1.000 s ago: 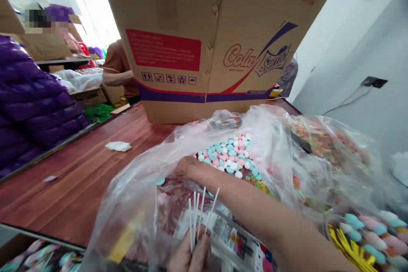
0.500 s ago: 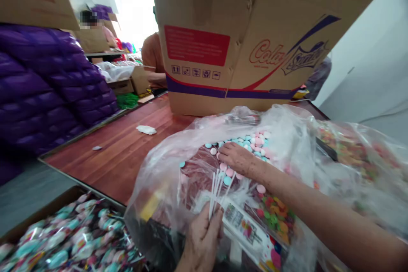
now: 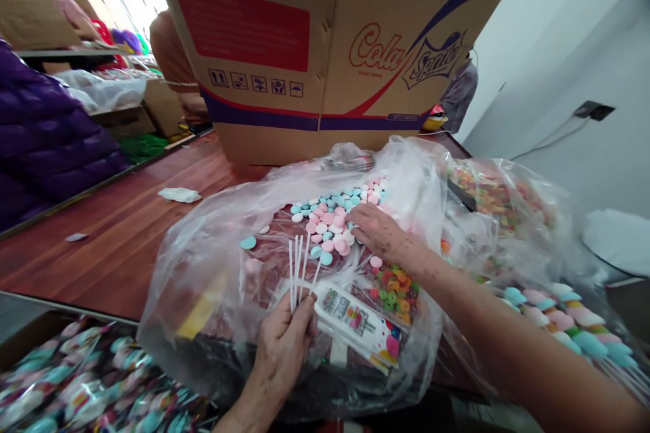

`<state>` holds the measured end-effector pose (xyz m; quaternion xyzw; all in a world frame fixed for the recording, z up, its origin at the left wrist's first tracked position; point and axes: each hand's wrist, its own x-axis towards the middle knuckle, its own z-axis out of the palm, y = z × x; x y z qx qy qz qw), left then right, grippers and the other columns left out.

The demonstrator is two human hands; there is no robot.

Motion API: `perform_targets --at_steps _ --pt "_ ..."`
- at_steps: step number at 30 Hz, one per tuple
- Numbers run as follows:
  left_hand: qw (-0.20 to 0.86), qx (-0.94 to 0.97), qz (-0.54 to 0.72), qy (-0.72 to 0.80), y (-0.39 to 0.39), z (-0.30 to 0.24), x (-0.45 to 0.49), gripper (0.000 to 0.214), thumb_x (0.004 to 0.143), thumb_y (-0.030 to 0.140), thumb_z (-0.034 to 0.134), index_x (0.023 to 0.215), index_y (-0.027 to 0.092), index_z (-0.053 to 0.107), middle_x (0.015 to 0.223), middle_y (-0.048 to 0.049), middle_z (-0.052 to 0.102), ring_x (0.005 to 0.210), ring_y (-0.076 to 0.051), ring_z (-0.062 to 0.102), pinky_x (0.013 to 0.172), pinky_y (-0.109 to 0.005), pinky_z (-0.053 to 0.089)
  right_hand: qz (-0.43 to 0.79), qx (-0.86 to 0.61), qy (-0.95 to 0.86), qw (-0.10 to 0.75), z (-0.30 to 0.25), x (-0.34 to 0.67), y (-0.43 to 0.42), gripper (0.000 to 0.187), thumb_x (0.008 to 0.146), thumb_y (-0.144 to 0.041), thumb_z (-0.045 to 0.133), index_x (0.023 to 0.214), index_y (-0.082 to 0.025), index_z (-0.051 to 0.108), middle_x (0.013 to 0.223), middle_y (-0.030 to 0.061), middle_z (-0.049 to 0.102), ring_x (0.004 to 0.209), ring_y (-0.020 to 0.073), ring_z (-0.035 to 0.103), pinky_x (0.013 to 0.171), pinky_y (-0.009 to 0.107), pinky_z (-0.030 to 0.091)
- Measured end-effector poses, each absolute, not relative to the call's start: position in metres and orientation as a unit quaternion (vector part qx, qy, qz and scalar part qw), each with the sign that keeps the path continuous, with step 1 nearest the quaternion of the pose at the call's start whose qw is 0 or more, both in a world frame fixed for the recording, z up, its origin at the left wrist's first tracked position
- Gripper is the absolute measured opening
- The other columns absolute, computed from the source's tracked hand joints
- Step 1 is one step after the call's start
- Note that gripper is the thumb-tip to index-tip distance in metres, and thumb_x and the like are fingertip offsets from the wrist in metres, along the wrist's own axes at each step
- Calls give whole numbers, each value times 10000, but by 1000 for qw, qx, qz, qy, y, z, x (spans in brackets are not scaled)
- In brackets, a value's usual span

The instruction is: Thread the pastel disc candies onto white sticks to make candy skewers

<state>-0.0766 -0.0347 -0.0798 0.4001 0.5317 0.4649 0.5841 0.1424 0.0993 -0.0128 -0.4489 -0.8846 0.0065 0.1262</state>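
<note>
My left hand [image 3: 287,331] is closed around several thin white lollipop sticks [image 3: 298,260] that point up and away from me. My right hand [image 3: 380,233] lies over a pile of round, flat candies [image 3: 330,223] in pink, pale blue and white. Its slightly bent fingers touch the candies at the pile's right side; nothing is seen held, though the undersides of the fingers are hidden. Clear plastic sheeting [image 3: 203,250] spreads under and around the pile. Between my hands lie a printed white packet [image 3: 358,325] and small colourful gummy rings [image 3: 396,291].
A large cardboard box [image 3: 284,108] stands behind the plastic. Wrapped candies fill a box [image 3: 81,379] at lower left. Candy skewers [image 3: 573,325] lie at right, below bagged gummies [image 3: 492,196]. A crumpled white scrap [image 3: 179,195] rests on the wooden table [image 3: 126,237]. Other people are behind.
The view has shifted right and down. More pink and white candies now lie loose and spread between my right hand and the sticks. My left hand still grips the sticks.
</note>
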Motion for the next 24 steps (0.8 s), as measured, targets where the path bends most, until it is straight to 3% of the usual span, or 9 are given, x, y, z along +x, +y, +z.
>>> perform_targets --at_steps 5,10,24 --pt "569 406 462 546 -32 -75 -74 373 837 549 653 826 180 602 527 67 512 390 -56 340 376 -183 203 37 -548 -836 5 3 148 77 237 1002 -148 437 1038 -156 671 1096 112 678 976 213 641 838 301 457" --pt "564 425 461 537 -31 -78 -76 349 881 531 620 835 185 599 537 70 510 404 -56 341 387 -180 226 57 -564 -813 -129 -7 158 64 185 953 -166 523 1047 -182 682 1057 107 725 959 241 681 737 298 449" --pt "567 424 461 535 -31 -82 -76 337 895 530 605 855 196 593 524 78 490 397 -62 303 385 -194 209 65 -568 -812 -115 -21 160 61 279 922 -156 497 1142 -178 667 1121 125 708 997 257 668 790 327 477"
